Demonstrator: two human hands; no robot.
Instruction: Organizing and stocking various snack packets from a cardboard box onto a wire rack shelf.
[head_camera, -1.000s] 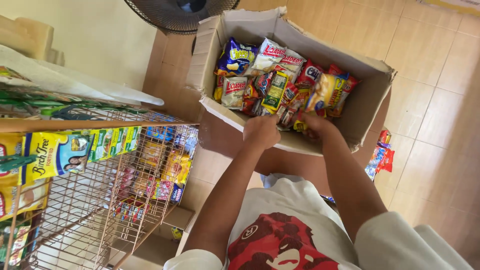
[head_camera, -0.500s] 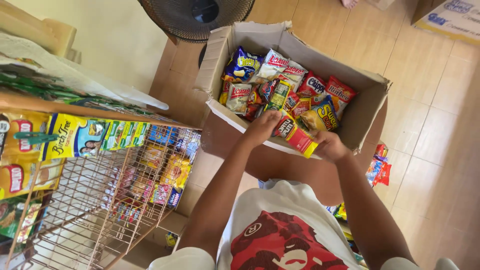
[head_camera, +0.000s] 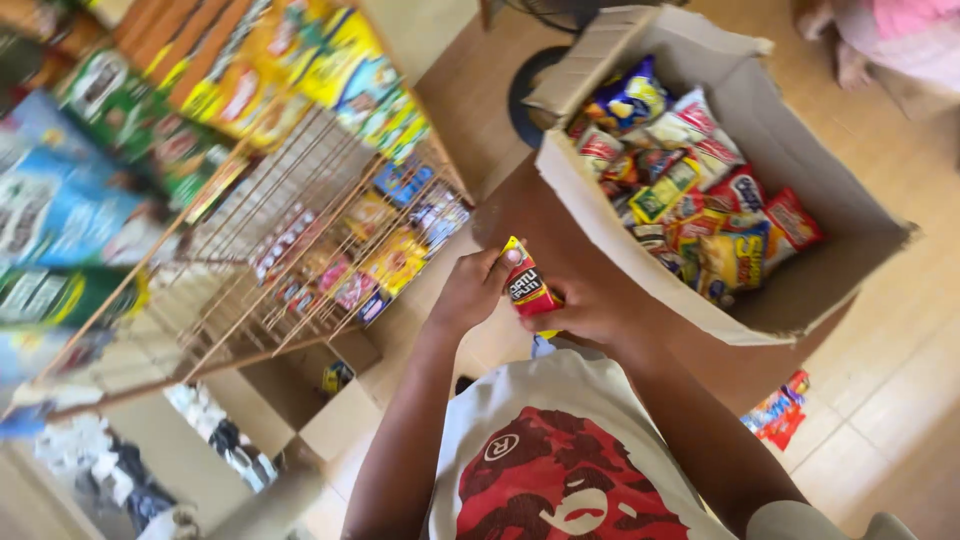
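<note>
While both hands (head_camera: 530, 300) grasp the red packet (head_camera: 527, 284) at frame centre, I note its long axis tilts upright; rack (head_camera: 300, 230) lies upper left, box (head_camera: 800, 300) upper right.

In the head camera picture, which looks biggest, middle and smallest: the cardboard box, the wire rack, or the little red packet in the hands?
1. Wire rack and cardboard box: both look about equally big, and the rack looks nearer the camera, so no ranking.
2. Red packet, held by the left hand and right hand: clearly smallest.

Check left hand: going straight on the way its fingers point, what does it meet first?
Probably the cardboard box. The left hand, holding the red snack packet with the right hand, points toward its near wall; depth unclear.
</note>
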